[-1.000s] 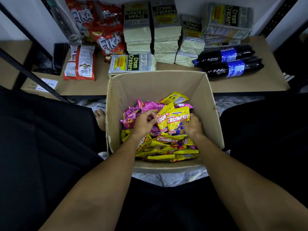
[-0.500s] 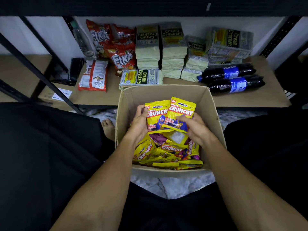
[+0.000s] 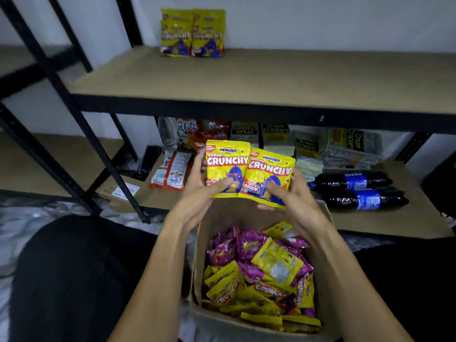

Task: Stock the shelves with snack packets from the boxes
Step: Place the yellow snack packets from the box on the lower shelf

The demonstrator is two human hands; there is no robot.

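Yellow pair: the left packet and the right packet are held upright, fronts toward the camera, with their inner edges touching. They are above the far wall of the cardboard box.
Left hand: pinches the left packet low down, thumb across the front and fingers behind.
Right hand: grips the right packet the same way, thumb on the lower front and fingers curled round its outer edge.
Why held so: low grips leave the labels showing. Squaring the two together probably lets them go down as one neat unit.
Box contents: loose packets, yellow and purple, lie jumbled, so much of the stocking seems left to do.
Upper shelf: two standing packets of the same yellow kind lean on the wall at the back edge, toward the left. The bare board to their right looks like the natural spot for this pair.
Lower shelf: cream cracker packs and red packets fill the back. Two cola bottles lie toward the right edge, so it is an unlikely destination.
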